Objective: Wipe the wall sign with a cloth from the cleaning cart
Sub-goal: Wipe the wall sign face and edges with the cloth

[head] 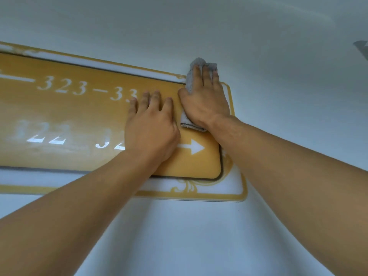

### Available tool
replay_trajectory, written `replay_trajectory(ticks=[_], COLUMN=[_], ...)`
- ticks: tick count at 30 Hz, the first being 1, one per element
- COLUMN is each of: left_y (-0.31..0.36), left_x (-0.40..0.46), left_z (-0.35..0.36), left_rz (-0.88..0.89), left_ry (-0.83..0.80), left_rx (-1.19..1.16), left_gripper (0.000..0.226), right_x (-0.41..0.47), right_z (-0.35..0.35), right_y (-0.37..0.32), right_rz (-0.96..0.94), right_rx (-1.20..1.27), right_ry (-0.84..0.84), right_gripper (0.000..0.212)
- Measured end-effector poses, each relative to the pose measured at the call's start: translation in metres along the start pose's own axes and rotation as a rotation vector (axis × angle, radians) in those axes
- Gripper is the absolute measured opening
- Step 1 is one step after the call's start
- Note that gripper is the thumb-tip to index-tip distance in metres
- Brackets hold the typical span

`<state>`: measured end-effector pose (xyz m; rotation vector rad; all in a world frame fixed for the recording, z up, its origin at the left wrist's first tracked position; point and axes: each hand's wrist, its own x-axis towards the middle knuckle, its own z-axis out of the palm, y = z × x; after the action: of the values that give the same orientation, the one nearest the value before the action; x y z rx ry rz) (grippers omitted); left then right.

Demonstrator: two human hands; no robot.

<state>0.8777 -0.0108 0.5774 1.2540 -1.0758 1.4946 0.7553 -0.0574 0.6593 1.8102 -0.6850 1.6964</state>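
A yellow wall sign (65, 114) with white room numbers, a white arrow and a white ornate border hangs on the pale wall. My left hand (151, 126) lies flat on the sign's right half, fingers slightly apart, covering some digits. My right hand (205, 98) presses a grey cloth (191, 76) against the sign's upper right corner. The cloth sticks out above my fingertips and below my palm. The cleaning cart is out of view.
Bare white wall (199, 236) surrounds the sign above, below and to the right. A small grey shape (361, 48) shows at the right edge of the picture. The sign runs off the left edge.
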Motion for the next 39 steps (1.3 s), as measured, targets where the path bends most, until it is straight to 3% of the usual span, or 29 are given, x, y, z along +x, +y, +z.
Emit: replay_trajectory(ticks=[7,11,20,39], left_y=[-0.031,-0.043,-0.036,-0.03], left_x=[-0.032,-0.06,-0.087,-0.091], left_z=[-0.025,-0.032,-0.036,-0.04], left_rz=[0.164,0.168,0.09,0.06], left_ry=[-0.148,-0.195,-0.053,-0.046], left_rx=[0.037,0.084,-0.023,-0.022], left_gripper=[0.062,0.062,0.061,0.058], right_x=[-0.042,-0.079,-0.154,-0.168], right_z=[0.002,0.003,0.001,0.004], right_y=[-0.002,-0.004,-0.002,-0.002], right_rz=[-0.034,-0.088,-0.141,-0.144], right_rx=[-0.021,-0.053,-0.061,-0.053], right_ry=[0.016,0.031,0.049,0.099], right_gripper=[0.076,0.078,0.076,0.076])
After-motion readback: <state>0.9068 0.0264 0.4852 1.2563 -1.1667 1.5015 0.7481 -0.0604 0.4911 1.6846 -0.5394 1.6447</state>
